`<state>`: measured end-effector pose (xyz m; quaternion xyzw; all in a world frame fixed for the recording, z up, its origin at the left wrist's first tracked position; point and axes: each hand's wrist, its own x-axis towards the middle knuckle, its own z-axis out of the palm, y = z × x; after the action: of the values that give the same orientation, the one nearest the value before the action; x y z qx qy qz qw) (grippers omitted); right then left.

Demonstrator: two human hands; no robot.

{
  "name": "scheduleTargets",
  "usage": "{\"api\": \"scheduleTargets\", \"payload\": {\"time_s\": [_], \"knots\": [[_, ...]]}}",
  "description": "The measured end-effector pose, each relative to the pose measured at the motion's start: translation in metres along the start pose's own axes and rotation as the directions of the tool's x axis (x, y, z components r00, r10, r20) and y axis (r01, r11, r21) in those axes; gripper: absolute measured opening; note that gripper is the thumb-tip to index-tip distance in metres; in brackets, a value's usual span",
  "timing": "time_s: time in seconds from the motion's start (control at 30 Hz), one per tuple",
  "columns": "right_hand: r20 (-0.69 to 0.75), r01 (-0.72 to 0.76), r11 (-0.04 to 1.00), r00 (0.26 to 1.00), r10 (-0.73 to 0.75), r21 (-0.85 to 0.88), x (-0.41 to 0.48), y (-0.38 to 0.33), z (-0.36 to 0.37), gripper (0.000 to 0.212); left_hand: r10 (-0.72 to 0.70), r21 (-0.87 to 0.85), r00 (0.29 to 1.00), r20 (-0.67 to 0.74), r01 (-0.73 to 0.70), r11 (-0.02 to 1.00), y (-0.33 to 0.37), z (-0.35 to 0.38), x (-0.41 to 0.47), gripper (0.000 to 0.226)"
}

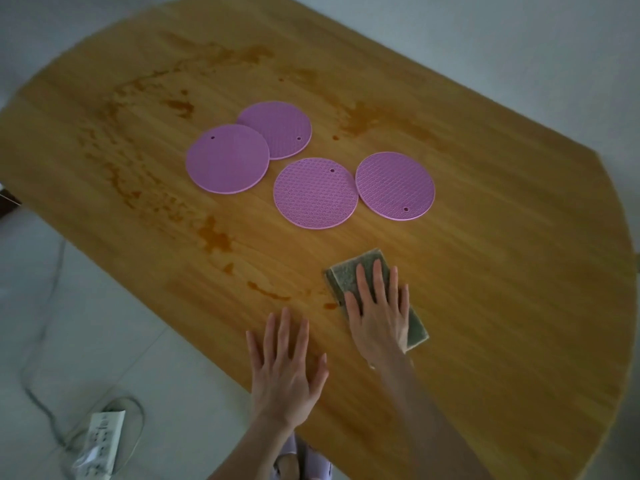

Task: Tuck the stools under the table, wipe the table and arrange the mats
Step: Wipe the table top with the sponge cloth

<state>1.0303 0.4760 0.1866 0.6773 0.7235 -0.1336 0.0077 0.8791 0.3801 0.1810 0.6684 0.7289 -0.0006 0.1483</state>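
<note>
**Desk:** What fills the frame?

**Field:** One honey-coloured, round-ended wooden table (pixel 485 237), seen from above. Brown dried spill stains (pixel 214 233) run from the upper left down to the lower centre.

**Desk:** How many mats?

**Field:** Four round purple silicone mats with a honeycomb texture, grouped mid-frame. The left mat (pixel 227 159) lies over the edge of the upper mat (pixel 275 129). The centre mat (pixel 316 193) and the right mat (pixel 394 186) lie flat, just beside each other. I cannot tell whether their rims touch. Each has one small hole near its rim.

**Desk:** And the hands?

**Field:** Two. The right hand (pixel 379 320), lower centre-right, lies palm-down on one folded grey-green cleaning cloth (pixel 349 271). Its fingers are straight and slightly spread, pressing the cloth to the tabletop. The left hand (pixel 284 372), lower and just to the left, is flat over bare wood near the table's edge. Its fingers are straight and fanned apart, holding nothing.

**Desk:** What stands around the cloth?

**Field:** One small stain lies at its lower left edge, by the thumb. The mats lie above it in the frame, apart from it.

**Desk:** Off the table?

**Field:** One white power strip (pixel 102 441) lies at lower left on the pale tiled floor (pixel 104 323). Its grey cable (pixel 41 306) loops up the left side. A pair of lilac slippers (pixel 304 462) shows at the bottom edge.
</note>
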Motion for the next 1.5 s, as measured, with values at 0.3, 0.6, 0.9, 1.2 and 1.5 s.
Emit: {"api": "scheduleTargets", "payload": {"time_s": [0.3, 0.6, 0.9, 1.2, 1.5], "knots": [[0.024, -0.191, 0.981, 0.981, 0.190, 0.042, 0.026, -0.021, -0.007, 0.059, 0.013, -0.024, 0.998, -0.066, -0.014, 1.000, 0.000, -0.001, -0.001, 0.068], [0.027, -0.295, 0.955, 0.955, 0.294, 0.021, 0.011, -0.045, -0.001, 0.059, 0.017, -0.092, 0.987, -0.160, -0.032, 0.995, -0.064, -0.014, 0.004, 0.068], [-0.028, -0.241, 0.970, 0.970, 0.242, 0.014, -0.014, -0.123, 0.024, 0.066, 0.038, 0.003, 0.987, -0.156, -0.038, 0.999, -0.177, -0.052, 0.062, 0.078], [-0.039, -0.313, 0.947, 0.948, 0.316, 0.067, 0.017, -0.193, 0.031, 0.062, 0.086, 0.035, 0.991, -0.102, -0.083, 0.996, -0.200, -0.054, 0.080, 0.081], [-0.012, -0.570, 0.816, 0.819, 0.574, 0.095, 0.028, -0.174, 0.024, 0.060, 0.096, 0.039, 0.992, -0.087, -0.093, 0.995, -0.204, -0.056, 0.082, 0.081]]}}
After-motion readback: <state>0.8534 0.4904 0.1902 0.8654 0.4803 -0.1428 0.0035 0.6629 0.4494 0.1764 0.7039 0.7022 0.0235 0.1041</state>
